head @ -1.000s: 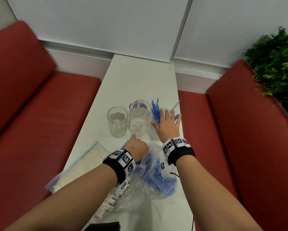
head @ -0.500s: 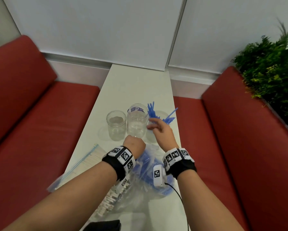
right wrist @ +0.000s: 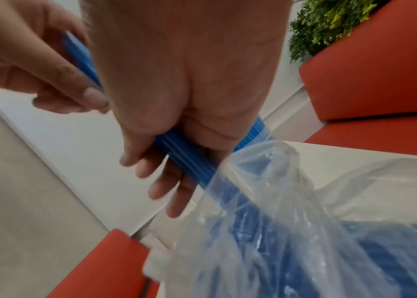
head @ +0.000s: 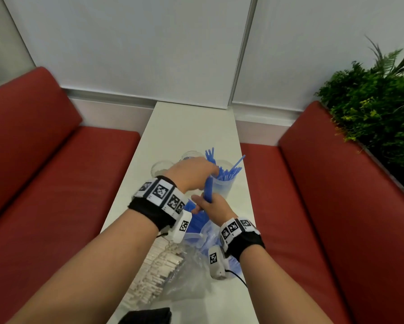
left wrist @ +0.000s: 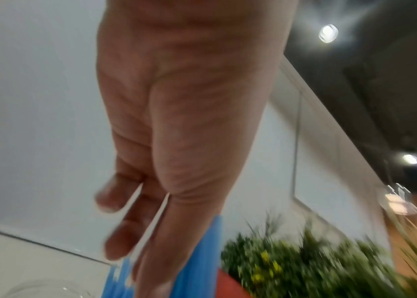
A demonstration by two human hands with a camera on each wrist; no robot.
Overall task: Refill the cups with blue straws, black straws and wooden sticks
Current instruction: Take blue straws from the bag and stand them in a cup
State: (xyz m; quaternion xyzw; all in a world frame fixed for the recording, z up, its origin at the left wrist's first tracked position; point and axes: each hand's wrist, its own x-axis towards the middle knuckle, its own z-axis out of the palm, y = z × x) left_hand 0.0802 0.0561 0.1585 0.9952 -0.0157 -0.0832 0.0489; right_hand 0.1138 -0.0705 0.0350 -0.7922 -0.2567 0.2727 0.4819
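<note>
Blue straws bundle [head: 208, 191] in both hands, L [head: 191, 175] & R [head: 216, 206]

— Where do I have the cups?
— On the table [head: 191, 127], three in a row: the cup with straws [head: 224, 185] rightmost, two more cups [head: 160, 166] to its left, partly behind my left hand [head: 191, 176].
— And the bags?
— Nearer me: the bag of straws [head: 204, 237] under my right hand [head: 214, 206], the bag of sticks [head: 154, 272] to its left.
— Around the table?
— Benches [head: 63, 174] either side, a plant [head: 374, 108] behind the right one.
</note>
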